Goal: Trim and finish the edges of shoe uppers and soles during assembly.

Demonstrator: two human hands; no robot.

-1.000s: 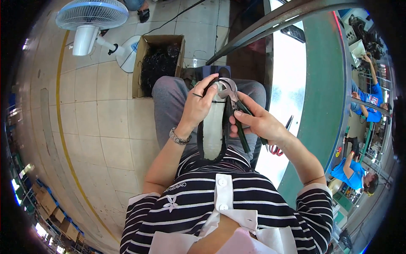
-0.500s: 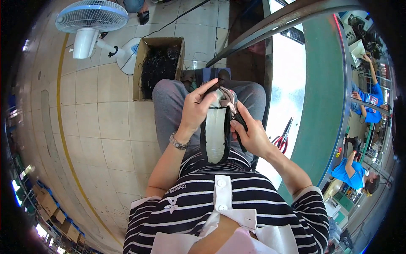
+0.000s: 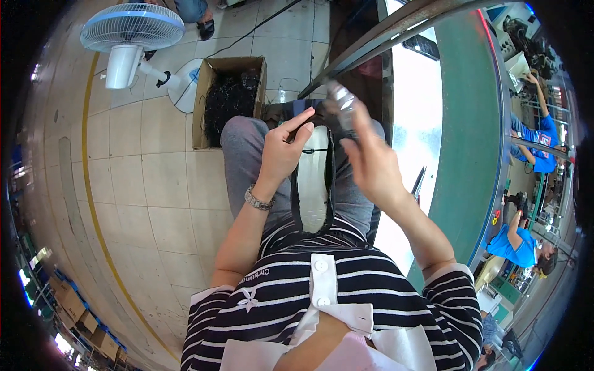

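Across my lap lies a shoe on its last (image 3: 314,185), sole side up. Its pale insole shows, with a black upper around the edge and a dark string across it near the far end. My left hand (image 3: 286,148) grips that far end, thumb on the insole and a finger stretched past the tip. Blurred by motion, my right hand (image 3: 374,164) is closed around lasting pincers (image 3: 340,98), raised just right of the shoe. Their metal head points away from me and is apart from the shoe; whether the jaws are open I cannot tell.
Beyond my left knee stands a cardboard box (image 3: 199,117) of black scraps, near a white and blue fan (image 3: 132,31). At my right is a green bench (image 3: 467,154) with a bright white strip, red-handled pliers (image 3: 419,185) and a phone (image 3: 422,47). A metal bar (image 3: 377,44) crosses ahead.
The pincers have come off the shoe's edge near its far end. My right hand has lifted them up and away to the right, while my left hand keeps its hold.
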